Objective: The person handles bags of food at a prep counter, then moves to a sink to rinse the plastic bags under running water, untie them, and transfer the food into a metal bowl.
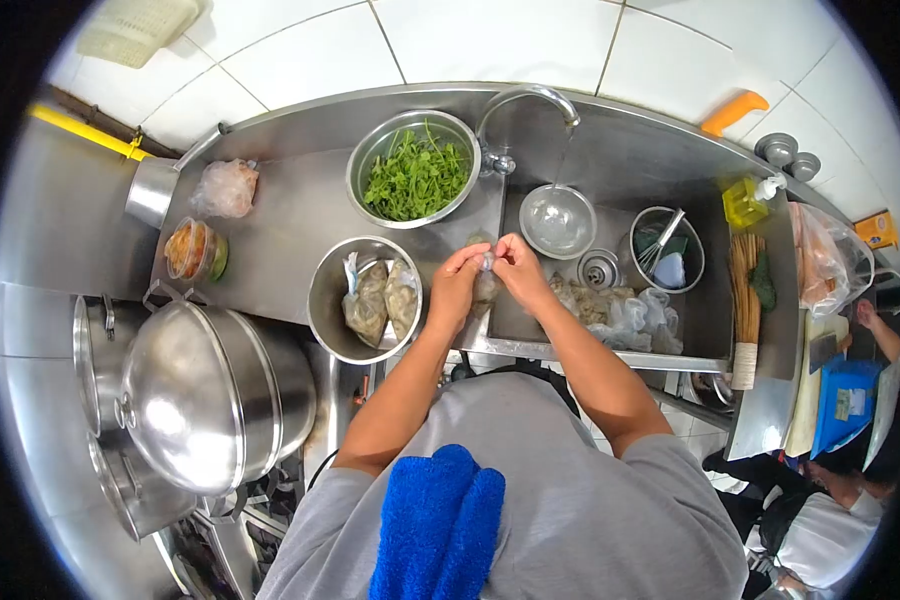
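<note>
My left hand (456, 284) and my right hand (519, 268) meet over the sink's left edge, fingers pinched together at the top of a small plastic bag (486, 290). The bag hangs below my fingers, and its contents are hard to make out. To the left, a steel pot (319, 318) holds knotted bags (366, 305) of something greyish-brown. More such bags (610, 305) lie in the sink basin, beside some clear plastic bags (656, 318).
Water runs from a faucet (530, 92) into a metal bowl (558, 222). Behind the pot stands a bowl of green leaves (417, 175). A whisk (662, 244) rests in another pot. Large lidded pots (185, 385) stand left. Another person (820, 540) is at far right.
</note>
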The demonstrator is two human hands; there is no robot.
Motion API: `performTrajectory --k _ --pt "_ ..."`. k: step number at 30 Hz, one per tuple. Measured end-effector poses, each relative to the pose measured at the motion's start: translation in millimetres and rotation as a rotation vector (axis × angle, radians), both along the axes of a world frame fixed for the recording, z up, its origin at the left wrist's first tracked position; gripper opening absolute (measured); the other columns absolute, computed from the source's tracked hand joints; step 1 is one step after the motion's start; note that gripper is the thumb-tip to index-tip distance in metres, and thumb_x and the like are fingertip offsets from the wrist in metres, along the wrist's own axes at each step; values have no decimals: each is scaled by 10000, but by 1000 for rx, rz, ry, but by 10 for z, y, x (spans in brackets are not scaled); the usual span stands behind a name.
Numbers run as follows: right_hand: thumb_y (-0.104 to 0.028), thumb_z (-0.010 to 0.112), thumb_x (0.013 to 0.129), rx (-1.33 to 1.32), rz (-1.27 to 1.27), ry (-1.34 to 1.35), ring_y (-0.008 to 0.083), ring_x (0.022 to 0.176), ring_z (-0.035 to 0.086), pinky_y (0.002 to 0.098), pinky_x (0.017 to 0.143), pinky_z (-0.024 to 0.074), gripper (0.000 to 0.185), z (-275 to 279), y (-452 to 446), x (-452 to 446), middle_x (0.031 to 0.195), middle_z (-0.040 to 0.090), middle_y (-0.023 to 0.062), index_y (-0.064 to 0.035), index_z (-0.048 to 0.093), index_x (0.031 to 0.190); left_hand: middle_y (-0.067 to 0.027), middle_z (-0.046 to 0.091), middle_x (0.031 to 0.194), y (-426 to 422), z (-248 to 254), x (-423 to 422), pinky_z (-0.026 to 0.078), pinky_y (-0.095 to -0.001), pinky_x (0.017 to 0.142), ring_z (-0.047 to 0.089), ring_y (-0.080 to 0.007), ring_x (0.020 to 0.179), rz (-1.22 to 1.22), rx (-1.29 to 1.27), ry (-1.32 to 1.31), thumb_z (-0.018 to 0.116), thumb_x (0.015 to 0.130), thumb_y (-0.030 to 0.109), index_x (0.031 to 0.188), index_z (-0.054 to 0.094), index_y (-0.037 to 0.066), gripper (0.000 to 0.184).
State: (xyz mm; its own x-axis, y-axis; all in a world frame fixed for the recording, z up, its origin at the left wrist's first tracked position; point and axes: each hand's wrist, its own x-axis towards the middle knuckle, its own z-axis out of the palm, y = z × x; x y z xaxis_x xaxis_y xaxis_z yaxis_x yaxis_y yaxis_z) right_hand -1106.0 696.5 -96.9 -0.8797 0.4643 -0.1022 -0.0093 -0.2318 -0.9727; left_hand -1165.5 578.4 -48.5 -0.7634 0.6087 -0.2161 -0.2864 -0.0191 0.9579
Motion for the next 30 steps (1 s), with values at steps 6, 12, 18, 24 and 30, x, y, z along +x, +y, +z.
performTrajectory --k 6,12,18,24,30 --pt "-48 626 721 580 30 70 202 834 580 309 747 473 397 410 -122 135 986 555 91 -66 496 1096 -46 620 947 50 -189 -150 425 -223 764 540 -102 848 90 -130 72 512 877 100 1077 615 0 246" --pt "-150 534 757 1156 -180 287 278 785 580 378 637 489 110 457 -86 234 849 580 97 -99 585 839 -127 630 1059 43 -203 -101 473 -275 795 595 -149 900 -3 -187 381 505 868 94 1111 598 -28 287" --pt "-170 501 821 1007 -139 -137 284 820 614 399 689 511 149 338 -208 142 888 592 133 -72 574 906 -138 607 940 50 -121 -2 443 -329 788 579 -255 879 -69 -469 925 519 866 120 1064 615 4 248" --pt "-200 579 749 1129 138 -237 316 858 643 422 713 514 213 508 -135 93 905 651 182 -23 666 829 -133 567 858 -27 -238 -24 429 -344 749 551 -267 813 -159 -383 945 535 846 105 1045 621 16 234" --pt "-235 550 788 745 570 -618 221 587 630 357 498 521 212 577 252 -64 763 658 109 -78 693 790 -119 559 882 -89 -380 -89 429 -332 746 538 -242 808 -200 -219 1037 535 846 24 1004 613 -13 180"
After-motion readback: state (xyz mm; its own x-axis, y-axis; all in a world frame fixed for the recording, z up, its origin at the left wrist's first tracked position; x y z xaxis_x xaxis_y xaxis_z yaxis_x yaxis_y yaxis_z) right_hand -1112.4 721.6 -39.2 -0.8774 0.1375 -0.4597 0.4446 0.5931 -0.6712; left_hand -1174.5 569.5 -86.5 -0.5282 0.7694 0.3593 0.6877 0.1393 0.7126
